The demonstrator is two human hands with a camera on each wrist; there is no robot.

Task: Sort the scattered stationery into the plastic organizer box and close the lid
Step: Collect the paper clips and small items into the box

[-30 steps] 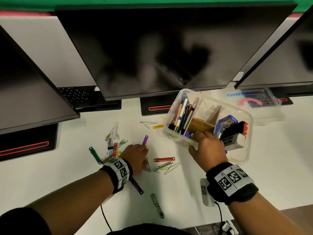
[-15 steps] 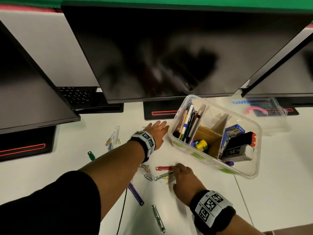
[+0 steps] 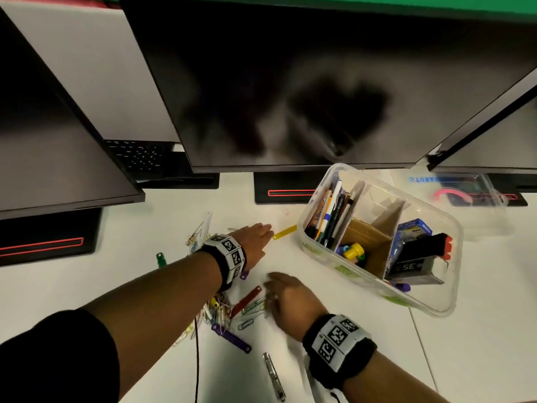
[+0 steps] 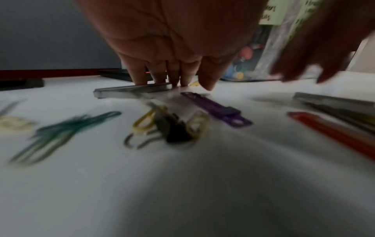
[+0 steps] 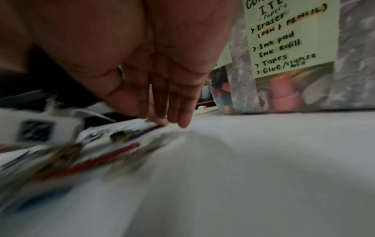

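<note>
Our left hand [image 3: 255, 242] lies flat with straight fingers near the yellow clip [image 3: 285, 231], and our right hand [image 3: 290, 298], fingers extended and holding nothing, rests beside the clip pile [image 3: 223, 308]. The open organizer box [image 3: 430, 308] sits just right. We should rake the clips together, then pinch small bunches; blur probably hides some contact.

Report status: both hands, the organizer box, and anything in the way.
Left hand open, flat by yellow strip. Right hand open, fingertips at paper clips. Organizer box uncovered, lid behind it. Nothing blocking.
</note>
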